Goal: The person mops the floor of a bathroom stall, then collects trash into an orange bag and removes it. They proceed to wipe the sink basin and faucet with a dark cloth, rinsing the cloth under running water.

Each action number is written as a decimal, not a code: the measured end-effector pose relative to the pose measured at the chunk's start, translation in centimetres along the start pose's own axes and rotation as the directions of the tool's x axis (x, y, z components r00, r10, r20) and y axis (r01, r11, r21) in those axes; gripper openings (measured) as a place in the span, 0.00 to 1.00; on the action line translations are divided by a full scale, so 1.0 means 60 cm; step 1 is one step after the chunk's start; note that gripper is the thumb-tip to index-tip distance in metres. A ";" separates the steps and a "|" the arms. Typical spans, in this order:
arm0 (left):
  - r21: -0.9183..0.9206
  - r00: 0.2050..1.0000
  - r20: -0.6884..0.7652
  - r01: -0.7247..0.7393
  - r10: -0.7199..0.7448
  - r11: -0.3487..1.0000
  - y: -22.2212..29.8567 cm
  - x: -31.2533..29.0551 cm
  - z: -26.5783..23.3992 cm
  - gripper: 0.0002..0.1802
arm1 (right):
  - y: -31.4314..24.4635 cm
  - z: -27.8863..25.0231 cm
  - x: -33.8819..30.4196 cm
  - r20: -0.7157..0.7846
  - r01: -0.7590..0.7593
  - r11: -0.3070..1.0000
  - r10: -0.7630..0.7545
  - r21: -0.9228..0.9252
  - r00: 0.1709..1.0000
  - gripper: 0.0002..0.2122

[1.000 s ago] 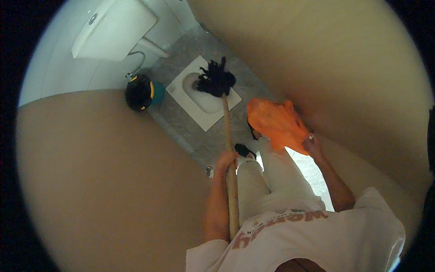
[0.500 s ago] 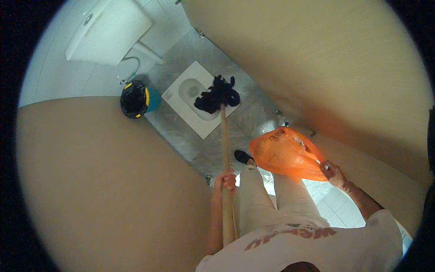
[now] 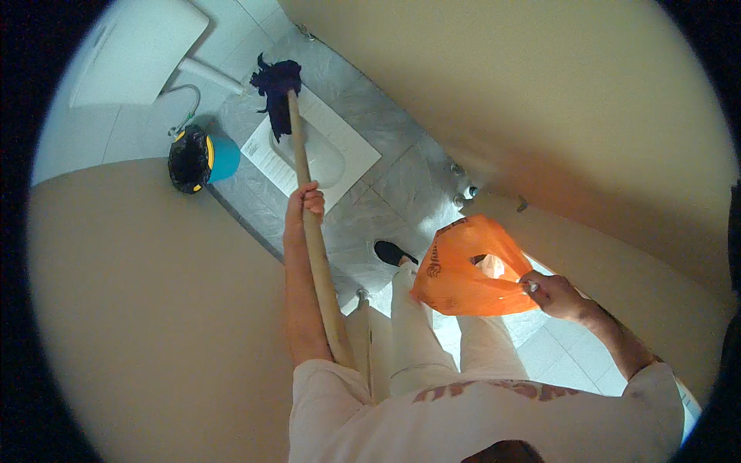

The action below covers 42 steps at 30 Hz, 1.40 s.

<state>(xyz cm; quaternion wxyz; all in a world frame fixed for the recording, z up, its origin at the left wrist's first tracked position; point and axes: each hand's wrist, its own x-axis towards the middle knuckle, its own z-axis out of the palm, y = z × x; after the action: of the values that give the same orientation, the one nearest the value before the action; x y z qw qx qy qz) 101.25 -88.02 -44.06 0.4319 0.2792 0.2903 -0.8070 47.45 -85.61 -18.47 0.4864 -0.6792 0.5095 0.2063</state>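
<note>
My left hand (image 3: pixel 306 202) is wrapped round the wooden handle of a mop (image 3: pixel 302 158). The dark mop head (image 3: pixel 278 83) rests at the far corner of a white squat toilet (image 3: pixel 351 150), partly over its rim and the grey floor. My right hand (image 3: pixel 554 294) grips the gathered top of an orange plastic bag (image 3: pixel 463 270), which hangs in front of my legs. Through an opening in the bag something white shows; I cannot make out what it is.
A blue bin (image 3: pixel 225 158) lined with a black bag stands left of the toilet. Behind it a white cistern (image 3: pixel 143 50) and pipe (image 3: pixel 210 76) are on the tiled wall. Tan partitions (image 3: pixel 540 85) close in on both sides. My dark shoe (image 3: pixel 394 253) is on the grey floor.
The mop head has moved from the toilet's right side to its far left corner, as my left arm reached forward. The bag has swung slightly and still hangs from my right hand.
</note>
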 end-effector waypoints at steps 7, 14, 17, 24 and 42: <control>0.126 0.942 -0.288 -0.143 0.174 0.982 -0.328 0.036 -0.042 0.20 | 0.204 0.101 0.058 0.105 0.169 0.984 -0.174 0.055 0.979 0.09; 0.299 0.897 -0.313 -0.220 0.313 0.929 -0.697 -0.018 -0.124 0.19 | 0.422 0.203 0.029 0.002 0.014 0.951 -0.016 0.309 1.000 0.10; 0.531 0.828 -0.336 -0.228 0.449 0.816 -0.881 -0.074 -0.166 0.16 | 0.524 0.241 -0.011 -0.025 0.001 0.949 0.008 0.315 1.000 0.11; 0.258 0.812 -0.506 -0.178 0.290 0.950 -1.053 -0.232 -0.075 0.10 | 0.825 0.298 -0.069 -0.143 0.165 0.975 -0.144 0.151 0.979 0.08; 0.653 0.844 -0.296 -0.163 0.447 0.740 -0.411 -0.145 -0.253 0.07 | 0.955 0.276 -0.260 -0.270 -0.330 0.562 0.732 0.759 0.626 0.06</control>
<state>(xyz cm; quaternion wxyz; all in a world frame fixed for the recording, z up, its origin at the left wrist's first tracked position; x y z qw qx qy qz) 87.19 -61.25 -42.60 0.3733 0.6193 0.0547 -0.6885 -6.32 -63.96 -39.48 0.4238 -0.2975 0.8542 -0.0468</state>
